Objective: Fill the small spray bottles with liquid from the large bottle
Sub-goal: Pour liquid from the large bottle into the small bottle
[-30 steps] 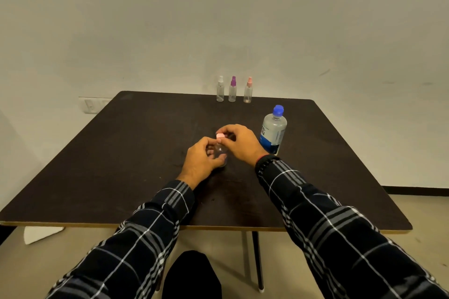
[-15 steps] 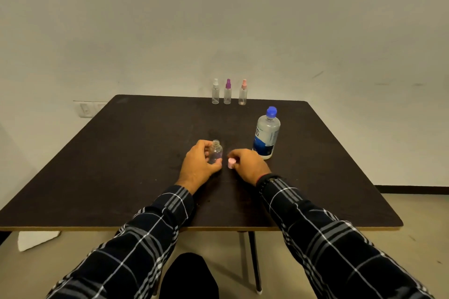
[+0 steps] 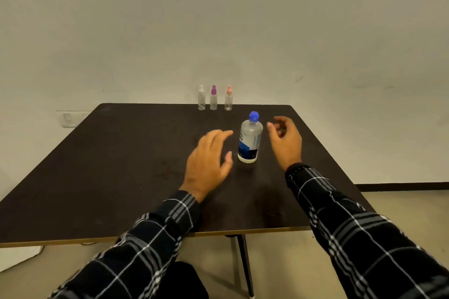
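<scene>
1. Black plaid with white lines: the left sleeve (image 3: 150,245) and the right sleeve (image 3: 352,233) enter from the bottom edge and extend forward over the desk (image 3: 109,165), a dark brown board with a pale edge strip.
2. Left hand (image 3: 209,160): palm down above the desk, just left of the large bottle (image 3: 250,141). Grip spread, with the fingers straight and pointing toward the bottle's shoulder. The thumb is close to the lower label. No contact with the bottle is visible.
3. Large bottle: upright on the desk, right of centre, between the two hands. Clear body, blue-and-white label, blue cap (image 3: 254,116) fitted on the neck.
4. Right hand (image 3: 288,143): raised just right of the bottle, level with its upper half, with a gap between the two. Grip loosely curled. The fingertips are blurred, but the hand appears to hold nothing.
5. Far edge of the desk, well apart from the hands: three small clear bottles in a row, all upright.
   - white-capped spray bottle (image 3: 201,99), left
   - purple-capped spray bottle (image 3: 213,99), middle
   - pink-capped spray bottle (image 3: 228,99), right
6. Behind the desk: a plain off-white wall (image 3: 218,31).
</scene>
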